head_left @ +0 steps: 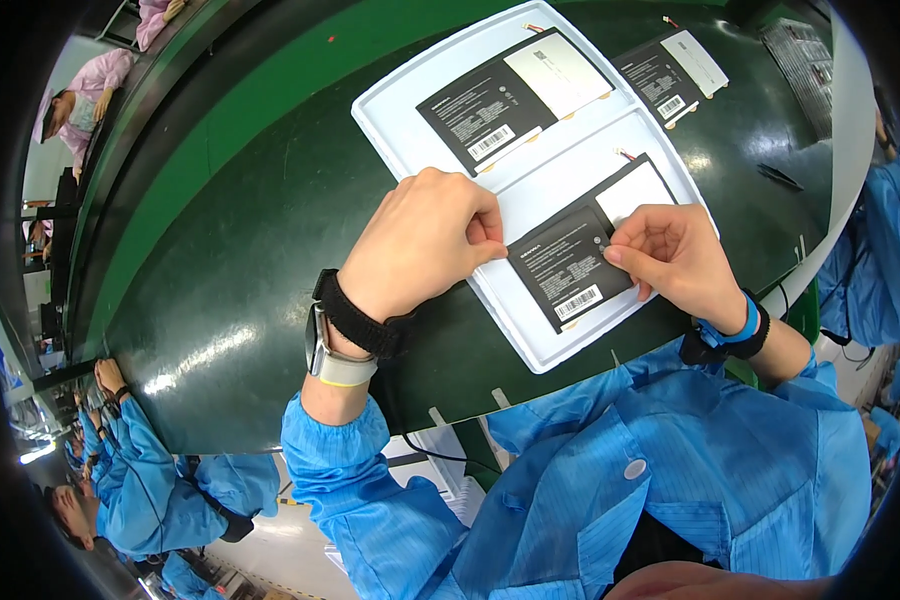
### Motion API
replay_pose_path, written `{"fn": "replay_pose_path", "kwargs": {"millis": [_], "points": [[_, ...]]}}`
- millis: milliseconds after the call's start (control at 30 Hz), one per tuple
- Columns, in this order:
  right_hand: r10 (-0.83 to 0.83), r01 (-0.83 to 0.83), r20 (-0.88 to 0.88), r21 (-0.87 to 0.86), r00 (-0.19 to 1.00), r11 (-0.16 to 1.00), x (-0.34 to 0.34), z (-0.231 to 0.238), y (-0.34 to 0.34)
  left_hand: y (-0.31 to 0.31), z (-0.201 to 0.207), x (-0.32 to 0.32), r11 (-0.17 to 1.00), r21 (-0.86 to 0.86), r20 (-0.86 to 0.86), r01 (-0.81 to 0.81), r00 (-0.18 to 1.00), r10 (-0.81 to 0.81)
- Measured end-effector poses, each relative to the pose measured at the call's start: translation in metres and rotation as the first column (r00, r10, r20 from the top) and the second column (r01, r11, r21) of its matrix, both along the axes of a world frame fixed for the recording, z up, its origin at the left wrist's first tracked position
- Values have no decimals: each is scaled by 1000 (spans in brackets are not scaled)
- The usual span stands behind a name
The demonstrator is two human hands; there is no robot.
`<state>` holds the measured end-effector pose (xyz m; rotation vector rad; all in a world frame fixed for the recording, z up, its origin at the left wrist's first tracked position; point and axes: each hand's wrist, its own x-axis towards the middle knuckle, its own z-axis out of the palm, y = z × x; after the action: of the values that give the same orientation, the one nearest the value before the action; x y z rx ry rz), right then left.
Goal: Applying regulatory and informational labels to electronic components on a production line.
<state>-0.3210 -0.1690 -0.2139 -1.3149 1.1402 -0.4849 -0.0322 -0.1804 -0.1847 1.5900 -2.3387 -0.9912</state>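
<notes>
In the near compartment of a white two-compartment tray (pixel 545 357) lies a flat battery pack (pixel 638 193), partly white, with a short wire lead at its top. A black printed label (pixel 560 262) with a white barcode patch covers its left part. My left hand (pixel 425 235) is closed, thumb and index finger pinching the label's upper left corner. My right hand (pixel 675 255) has thumb and index finger pinched at the label's right edge, the other fingers curled. Another battery pack (pixel 518 98), black and white, rests in the far compartment.
Right of the tray, a third battery pack (pixel 675 72) lies on the dark green table (pixel 240 250). Farther right are black tweezers (pixel 780 177) and a stack of clear plastic trays (pixel 802 75). Co-workers in blue (pixel 135 485) and pink (pixel 95 85) are at the left.
</notes>
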Motion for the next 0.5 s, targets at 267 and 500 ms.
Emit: {"fn": "replay_pose_path", "kwargs": {"millis": [267,500], "points": [[3,-3,-8,-9,1000,1000,1,0,-1,0,-1,1,1000,-18,-23,14,1000,-15],[8,-8,-10,1,1000,1000,0,2,-2,2,-1,0,999,-33,-9,6,1000,-6]]}}
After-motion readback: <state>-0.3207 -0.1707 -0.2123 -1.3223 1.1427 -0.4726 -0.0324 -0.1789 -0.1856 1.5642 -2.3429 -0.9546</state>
